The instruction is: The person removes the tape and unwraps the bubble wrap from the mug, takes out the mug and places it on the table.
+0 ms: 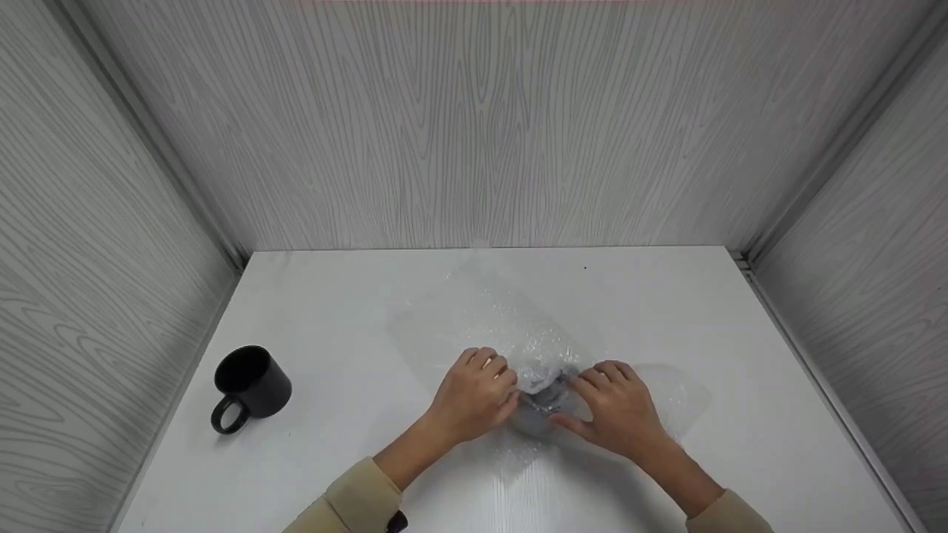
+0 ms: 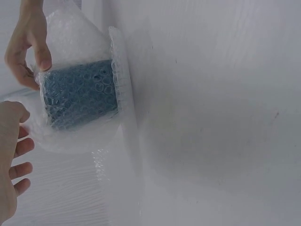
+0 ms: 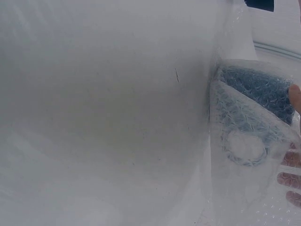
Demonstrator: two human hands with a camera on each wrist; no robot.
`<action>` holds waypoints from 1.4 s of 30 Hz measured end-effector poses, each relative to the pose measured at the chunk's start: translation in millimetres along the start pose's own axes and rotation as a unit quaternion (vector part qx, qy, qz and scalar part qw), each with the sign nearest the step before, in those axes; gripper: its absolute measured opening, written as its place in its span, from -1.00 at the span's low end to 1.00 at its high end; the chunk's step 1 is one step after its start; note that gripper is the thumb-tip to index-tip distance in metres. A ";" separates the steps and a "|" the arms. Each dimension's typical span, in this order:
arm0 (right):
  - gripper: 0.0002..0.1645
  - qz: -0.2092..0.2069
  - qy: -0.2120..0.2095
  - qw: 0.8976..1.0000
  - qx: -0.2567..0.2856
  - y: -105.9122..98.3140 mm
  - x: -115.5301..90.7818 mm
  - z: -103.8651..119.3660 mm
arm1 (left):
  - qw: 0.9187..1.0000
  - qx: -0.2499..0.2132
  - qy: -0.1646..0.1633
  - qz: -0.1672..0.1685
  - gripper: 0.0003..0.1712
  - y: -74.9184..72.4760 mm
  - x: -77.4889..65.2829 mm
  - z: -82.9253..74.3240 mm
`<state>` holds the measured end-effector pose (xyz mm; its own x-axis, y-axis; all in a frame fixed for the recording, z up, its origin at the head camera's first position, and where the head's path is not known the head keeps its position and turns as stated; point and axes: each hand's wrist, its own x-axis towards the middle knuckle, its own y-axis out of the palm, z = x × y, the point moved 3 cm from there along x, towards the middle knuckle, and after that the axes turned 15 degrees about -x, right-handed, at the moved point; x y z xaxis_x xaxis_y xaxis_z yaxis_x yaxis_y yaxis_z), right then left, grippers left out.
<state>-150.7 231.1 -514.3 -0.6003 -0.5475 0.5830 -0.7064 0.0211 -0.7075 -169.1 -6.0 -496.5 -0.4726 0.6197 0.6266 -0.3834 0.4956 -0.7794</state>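
A dark blue mug (image 2: 80,94), its handle (image 3: 231,157) showing as a ring in the right wrist view, lies on its side inside bubble wrap (image 1: 511,318). The clear sheet fans out behind it on the table and passes over its side. My left hand (image 1: 474,392) has curled fingers and pinches the wrap's edge at the mug's left end. From the right, my right hand (image 1: 618,407) grips the wrapped mug's near end. Its thumb (image 2: 43,59) presses at the edge, while its other fingers lie partly behind the plastic in the right wrist view.
A black mug (image 1: 255,385) stands at the left of the white table (image 1: 333,296), handle toward the near left. Grey wood-grain panels (image 1: 481,126) enclose the table at the back and both sides. More wrap spreads under and beyond the right hand.
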 end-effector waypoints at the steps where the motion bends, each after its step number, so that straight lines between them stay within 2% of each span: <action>1: -0.22 -0.001 0.000 1.000 0.001 0.0 0.0 0.0 | 1.000 0.000 -0.001 0.002 -0.77 -0.5 0.0 0.5; 7: -0.22 0.001 0.002 1.000 0.002 0.1 0.0 -0.1 | 1.000 -0.005 -0.006 0.006 -0.77 -2.2 -1.4 3.2; 16: -0.23 0.010 0.003 1.000 -0.001 -0.1 0.4 0.5 | 1.000 -0.007 -0.016 -0.008 -0.76 -4.7 -3.3 8.3; 42: -0.23 -0.018 -0.005 1.000 0.011 0.3 0.1 -0.8 | 0.998 -0.033 -0.061 -0.010 -0.80 -4.3 -12.9 23.3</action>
<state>-151.3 231.7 -514.1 -0.5710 -0.5555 0.6045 -0.7193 -0.0164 -0.6945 -179.8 -30.3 -501.1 -0.5608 0.5325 0.6340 -0.3419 0.5485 -0.7631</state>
